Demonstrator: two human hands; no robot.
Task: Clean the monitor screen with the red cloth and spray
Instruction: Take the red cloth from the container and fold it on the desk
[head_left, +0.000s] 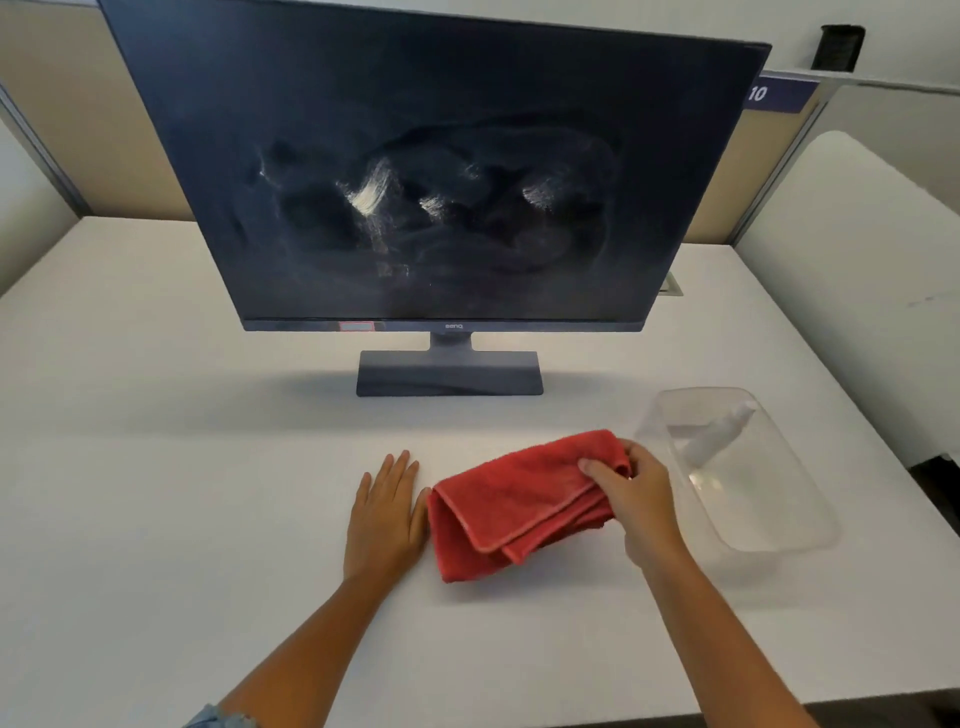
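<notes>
A dark monitor (436, 171) stands on its stand at the back middle of the white table, with white smears across the centre of its screen. A folded red cloth (509, 509) lies on the table in front of it. My right hand (634, 499) pinches the cloth's upper right corner. My left hand (387, 512) rests flat on the table, fingers apart, its edge just touching the cloth's left side. A white spray bottle (714, 434) lies inside a clear plastic bin (779, 540) to the right of the cloth.
The white table (156, 467) reaches to a near edge at the bottom right. Beige partition panels stand behind the monitor. A second white table (857, 291) adjoins on the right, and a small metal plate (671, 286) lies behind the monitor's right corner.
</notes>
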